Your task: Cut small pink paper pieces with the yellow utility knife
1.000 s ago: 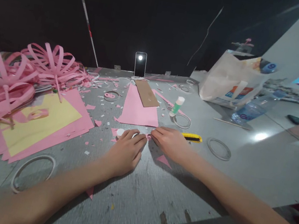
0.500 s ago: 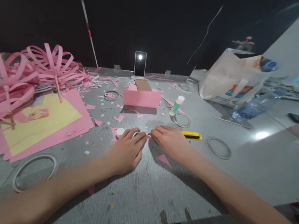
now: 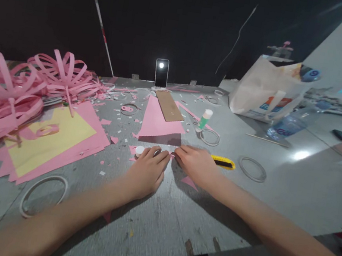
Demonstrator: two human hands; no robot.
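Observation:
My left hand (image 3: 148,171) and my right hand (image 3: 197,164) rest on the grey table (image 3: 154,226), fingertips meeting over a tiny pink paper piece (image 3: 172,156). Both hands are closed in a pinch on it. A small white cap (image 3: 139,150) lies just left of my left fingers. A yellow utility knife (image 3: 223,161) lies right behind my right hand. Beyond the hands a pink paper sheet (image 3: 158,123) has its near edge lifted off the table, with a brown card (image 3: 170,106) on its far end.
Pink paper strip flowers (image 3: 17,85) pile at the left beside pink and yellow sheets (image 3: 55,135). A glue stick (image 3: 204,119), tape rings (image 3: 252,168) (image 3: 43,194), a white bag (image 3: 269,92), a water bottle (image 3: 286,123) and a lit phone (image 3: 161,73) stand around.
The pink sheet behind the hands flipped upright half a second ago and is now settling back down. Both hands stay pinched together in the same place.

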